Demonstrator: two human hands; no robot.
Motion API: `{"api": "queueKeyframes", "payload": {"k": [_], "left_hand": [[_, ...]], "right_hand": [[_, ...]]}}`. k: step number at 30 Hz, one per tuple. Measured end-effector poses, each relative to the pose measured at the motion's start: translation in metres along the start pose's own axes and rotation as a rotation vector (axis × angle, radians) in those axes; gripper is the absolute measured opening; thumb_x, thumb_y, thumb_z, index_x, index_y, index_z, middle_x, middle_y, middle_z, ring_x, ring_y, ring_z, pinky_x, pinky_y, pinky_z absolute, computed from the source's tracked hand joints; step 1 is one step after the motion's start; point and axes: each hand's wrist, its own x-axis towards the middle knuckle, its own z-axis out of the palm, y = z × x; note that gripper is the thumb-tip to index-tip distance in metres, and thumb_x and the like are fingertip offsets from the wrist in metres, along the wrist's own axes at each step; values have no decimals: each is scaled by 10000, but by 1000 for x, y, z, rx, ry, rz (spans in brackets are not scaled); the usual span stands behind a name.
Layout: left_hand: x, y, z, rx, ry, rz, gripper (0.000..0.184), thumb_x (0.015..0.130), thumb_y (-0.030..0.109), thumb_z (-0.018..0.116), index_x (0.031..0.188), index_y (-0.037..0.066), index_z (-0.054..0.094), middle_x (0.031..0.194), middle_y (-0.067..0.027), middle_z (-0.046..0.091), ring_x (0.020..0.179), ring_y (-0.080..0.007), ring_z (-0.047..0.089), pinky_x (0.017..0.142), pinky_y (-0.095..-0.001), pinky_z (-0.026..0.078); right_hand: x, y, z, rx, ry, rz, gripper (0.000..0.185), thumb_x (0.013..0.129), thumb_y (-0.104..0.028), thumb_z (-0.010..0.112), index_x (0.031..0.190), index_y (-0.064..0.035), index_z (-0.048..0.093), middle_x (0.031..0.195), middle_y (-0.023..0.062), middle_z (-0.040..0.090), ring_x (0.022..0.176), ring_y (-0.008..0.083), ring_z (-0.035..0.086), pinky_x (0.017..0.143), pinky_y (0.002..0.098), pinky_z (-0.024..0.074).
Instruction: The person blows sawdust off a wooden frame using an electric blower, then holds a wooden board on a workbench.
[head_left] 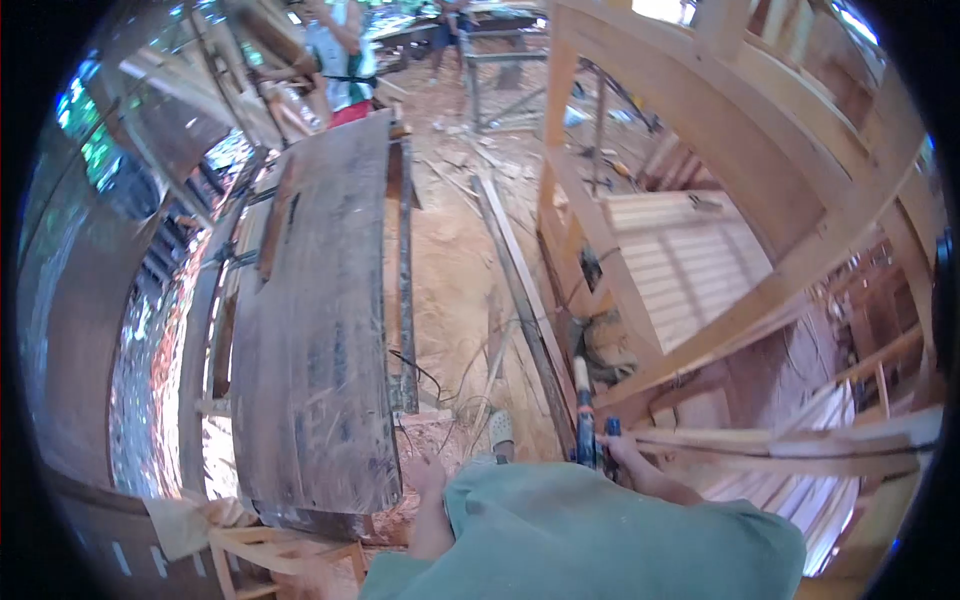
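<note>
My right hand [625,458] is closed around the dark handle of a blue-and-black tool [612,430] whose kind I cannot make out. Right beside it stands a long blue piece with a pale, wood-coloured top [584,415]; whether the two are joined does not show. My left hand [428,474] hangs low by the near right corner of a long, worn wooden board [315,330]. Its fingers look curled, and anything inside them is hidden. A thin black cable [425,372] loops just above that hand.
A large pale wooden frame [690,110] with a slatted panel [690,260] rises on the right. Long strips of wood [520,270] lie on the sawdust-covered floor [450,230]. Beyond the board stands a person [343,60]; another [447,35] is farther back. A small wooden frame [285,548] stands lower left.
</note>
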Motion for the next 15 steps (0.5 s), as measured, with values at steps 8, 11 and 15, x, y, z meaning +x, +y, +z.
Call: {"api": "queueKeyframes", "payload": {"k": [8,11,15], "left_hand": [[22,50,-63,197,436,-19,594,1002,429,337,1069,-48,683,1308,-278,546,1320,-424,407,1088,-527,288],[58,46,-84,356,117,-19,640,1003,460,314,1160,-68,640,1311,-266,557,1329,-412,420,1103,-500,295],[111,74,-96,203,-319,-83,624,985,505,327,1320,38,571,1402,-257,487,1326,-408,442,1111,-600,263]], "right_hand": [[-43,-138,27,466,175,-188,185,761,-81,732,891,-88,600,738,1,583,627,121,552,587,300,460],[-17,-151,40,652,347,-197,175,792,-64,715,874,-97,564,691,-14,553,534,108,521,488,275,432],[10,-178,31,748,574,-270,189,817,-37,702,858,-106,531,634,-24,522,435,94,474,375,250,377]]}}
